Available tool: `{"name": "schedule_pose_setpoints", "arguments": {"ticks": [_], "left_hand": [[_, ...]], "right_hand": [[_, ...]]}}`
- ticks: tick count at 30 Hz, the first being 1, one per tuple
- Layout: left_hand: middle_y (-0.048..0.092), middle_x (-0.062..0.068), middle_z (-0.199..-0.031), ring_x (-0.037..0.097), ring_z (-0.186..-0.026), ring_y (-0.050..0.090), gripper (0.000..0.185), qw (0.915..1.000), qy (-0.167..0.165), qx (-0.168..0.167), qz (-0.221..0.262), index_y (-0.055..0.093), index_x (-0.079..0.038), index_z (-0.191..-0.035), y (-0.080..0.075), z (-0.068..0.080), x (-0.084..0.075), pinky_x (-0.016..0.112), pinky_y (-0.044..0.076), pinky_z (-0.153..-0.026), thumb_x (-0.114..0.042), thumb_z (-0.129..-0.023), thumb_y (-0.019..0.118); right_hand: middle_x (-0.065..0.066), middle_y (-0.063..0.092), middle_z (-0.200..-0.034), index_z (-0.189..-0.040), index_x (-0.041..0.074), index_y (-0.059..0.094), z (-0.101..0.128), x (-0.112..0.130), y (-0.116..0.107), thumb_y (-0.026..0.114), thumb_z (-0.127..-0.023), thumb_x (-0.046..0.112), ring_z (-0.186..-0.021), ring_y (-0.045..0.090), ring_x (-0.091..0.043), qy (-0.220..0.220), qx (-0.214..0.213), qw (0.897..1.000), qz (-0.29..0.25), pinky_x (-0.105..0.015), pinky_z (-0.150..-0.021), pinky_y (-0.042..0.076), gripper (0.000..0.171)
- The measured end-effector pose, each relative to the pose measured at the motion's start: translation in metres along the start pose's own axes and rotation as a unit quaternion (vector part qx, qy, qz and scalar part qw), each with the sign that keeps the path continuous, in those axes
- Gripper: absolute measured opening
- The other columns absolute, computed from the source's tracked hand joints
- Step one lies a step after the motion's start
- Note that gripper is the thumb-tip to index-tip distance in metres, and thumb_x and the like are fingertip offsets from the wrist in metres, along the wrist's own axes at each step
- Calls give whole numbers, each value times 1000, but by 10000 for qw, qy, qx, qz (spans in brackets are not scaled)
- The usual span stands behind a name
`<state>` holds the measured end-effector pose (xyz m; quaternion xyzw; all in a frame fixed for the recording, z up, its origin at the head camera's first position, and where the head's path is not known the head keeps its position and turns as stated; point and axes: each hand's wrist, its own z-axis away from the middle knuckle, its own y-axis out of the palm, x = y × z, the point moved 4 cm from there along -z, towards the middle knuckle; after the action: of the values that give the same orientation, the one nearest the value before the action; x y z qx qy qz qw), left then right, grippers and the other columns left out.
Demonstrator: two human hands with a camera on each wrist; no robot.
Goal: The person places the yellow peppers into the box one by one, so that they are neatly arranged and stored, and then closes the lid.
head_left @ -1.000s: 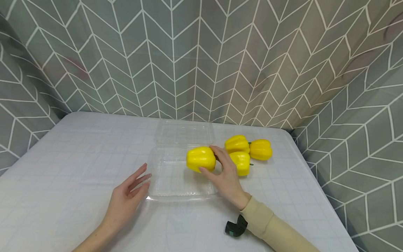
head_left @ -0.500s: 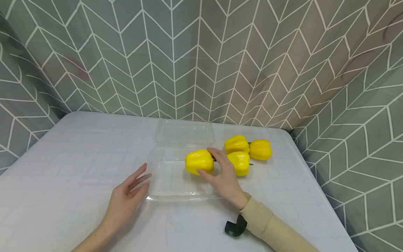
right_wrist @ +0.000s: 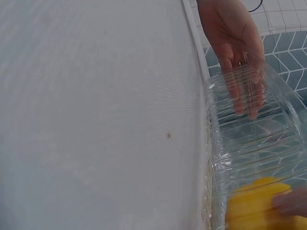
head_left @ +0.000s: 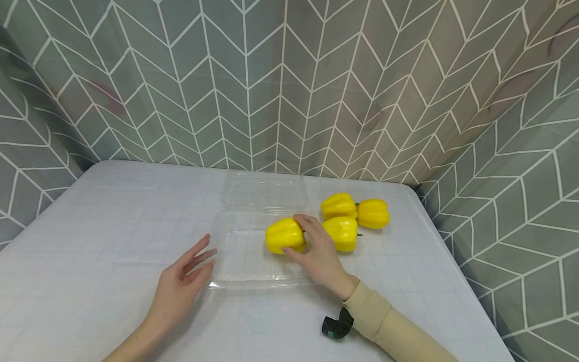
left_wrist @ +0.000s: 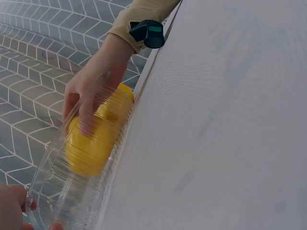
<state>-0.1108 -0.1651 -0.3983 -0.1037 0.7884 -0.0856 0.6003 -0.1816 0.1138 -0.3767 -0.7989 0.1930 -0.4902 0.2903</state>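
My right hand (head_left: 318,255) grips a yellow bell pepper (head_left: 284,236) between thumb and fingers, low inside the right part of a clear plastic clamshell container (head_left: 239,274). Through the ribbed wall in the left wrist view, the pepper (left_wrist: 88,148) looks to be down in the base. The container's lid (head_left: 264,190) lies folded back behind it. At the container's left rim is my left hand (head_left: 183,281), its fingers fairly straight and touching the edge; the right wrist view shows these fingers (right_wrist: 235,93) along the clear wall.
Right of the container lie three more yellow bell peppers: one close behind my right hand (head_left: 342,234), one at the back (head_left: 338,206) and one farther right (head_left: 373,213). A black wrist device (head_left: 338,324) sits by the beige sleeve. Patterned curtain (head_left: 280,90) borders the white table (head_left: 113,226).
My right hand has lowered the yellow bell pepper and shifted it slightly left in the container. The left hand has stayed at the left rim.
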Motion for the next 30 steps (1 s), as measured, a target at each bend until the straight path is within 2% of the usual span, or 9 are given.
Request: {"name": "schedule_pose_setpoints", "arguments": {"ticks": [13, 30], "left_hand": [[43, 19, -154, -1, -122, 59, 54, 9999, 105, 22, 33, 43, 0, -149, 0, 0, 0, 14, 51, -96, -1, -98, 61], [45, 16, -153, -2, -120, 59, 54, 9999, 116, -15, -2, 45, -3, -149, 0, 0, 2, 13, 52, -94, -2, -98, 62]], "right_hand": [[-9, 49, -148, -144, 6, 50, 1, 2, 0, 83, -83, 20, -138, 45, -28, 61, 170, 9996, 196, -50, -117, 37, 71], [-9, 46, -152, -149, 4, 43, 2, 0, 1, 79, -86, 15, -139, 43, -29, 77, 196, 9995, 255, -48, -119, 36, 73]]}}
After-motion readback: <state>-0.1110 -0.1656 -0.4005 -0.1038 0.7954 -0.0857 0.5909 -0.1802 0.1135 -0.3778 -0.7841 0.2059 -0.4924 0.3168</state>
